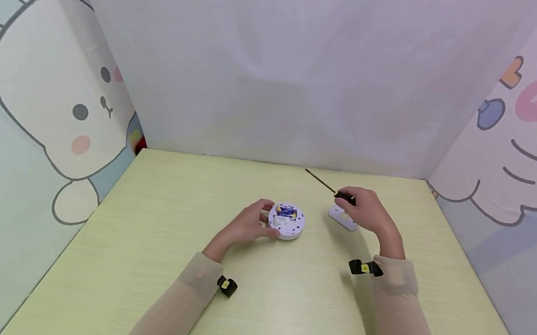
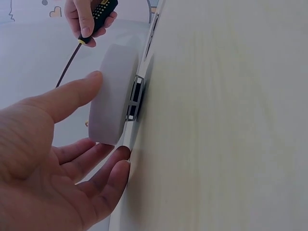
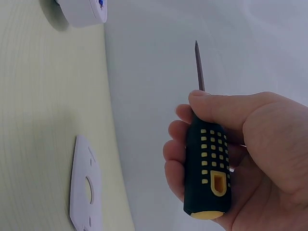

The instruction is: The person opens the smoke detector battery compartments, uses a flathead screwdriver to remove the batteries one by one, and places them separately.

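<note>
A round white smoke detector (image 1: 287,222) lies on the table with its back up, showing blue batteries. Its side appears in the left wrist view, vent slots (image 2: 135,98) facing the tabletop. My left hand (image 1: 250,224) holds it from the left, thumb against the near side and fingers round the far side. In my right hand (image 1: 364,209) is a screwdriver with a dark, yellow-dotted handle (image 3: 207,163), raised above the table. Its thin shaft (image 1: 319,180) points to the far left in the head view, away from the detector.
A white mounting plate (image 1: 343,218) with a round hole lies on the table below my right hand. The pale wooden table (image 1: 176,192) ends at a plain white backdrop (image 1: 274,94). Cartoon-printed side panels (image 1: 54,119) flank it.
</note>
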The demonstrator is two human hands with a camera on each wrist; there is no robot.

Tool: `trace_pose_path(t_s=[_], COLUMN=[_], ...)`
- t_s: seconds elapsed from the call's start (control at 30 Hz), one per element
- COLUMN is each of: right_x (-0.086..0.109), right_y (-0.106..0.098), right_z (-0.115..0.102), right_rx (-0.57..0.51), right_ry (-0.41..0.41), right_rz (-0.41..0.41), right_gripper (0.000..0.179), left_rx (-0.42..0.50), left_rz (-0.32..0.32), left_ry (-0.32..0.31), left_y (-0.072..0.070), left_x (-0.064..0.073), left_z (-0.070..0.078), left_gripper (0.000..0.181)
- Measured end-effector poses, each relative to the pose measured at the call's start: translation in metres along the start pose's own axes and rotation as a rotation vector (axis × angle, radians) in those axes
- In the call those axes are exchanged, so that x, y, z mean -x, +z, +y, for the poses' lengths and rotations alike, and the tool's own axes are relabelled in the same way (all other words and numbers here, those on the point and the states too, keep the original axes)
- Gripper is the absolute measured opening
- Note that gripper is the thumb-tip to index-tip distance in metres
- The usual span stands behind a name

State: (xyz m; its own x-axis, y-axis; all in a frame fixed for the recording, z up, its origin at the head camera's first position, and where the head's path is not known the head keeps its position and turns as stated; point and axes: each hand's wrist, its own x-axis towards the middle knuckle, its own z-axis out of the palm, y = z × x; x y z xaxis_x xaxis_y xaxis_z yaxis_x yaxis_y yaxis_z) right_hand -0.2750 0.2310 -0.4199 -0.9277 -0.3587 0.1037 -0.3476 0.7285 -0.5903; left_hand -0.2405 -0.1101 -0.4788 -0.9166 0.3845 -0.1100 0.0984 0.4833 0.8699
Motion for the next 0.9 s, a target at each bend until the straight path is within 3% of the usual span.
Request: trace_pose_path(t_s=[0.9], right_x=[0.0012], right_y=[-0.0016], right_z=[-0.0006], right_rx=[-0.007], right_ry=[-0.011], right_rz=[-0.013], right_gripper=[0.027], left_rx=[0.025], left_rz=[-0.007], left_ry=[-0.018], left_y=[-0.0033], left_x=[-0.0019], left_z=[-0.0043], left_gripper=[0.07])
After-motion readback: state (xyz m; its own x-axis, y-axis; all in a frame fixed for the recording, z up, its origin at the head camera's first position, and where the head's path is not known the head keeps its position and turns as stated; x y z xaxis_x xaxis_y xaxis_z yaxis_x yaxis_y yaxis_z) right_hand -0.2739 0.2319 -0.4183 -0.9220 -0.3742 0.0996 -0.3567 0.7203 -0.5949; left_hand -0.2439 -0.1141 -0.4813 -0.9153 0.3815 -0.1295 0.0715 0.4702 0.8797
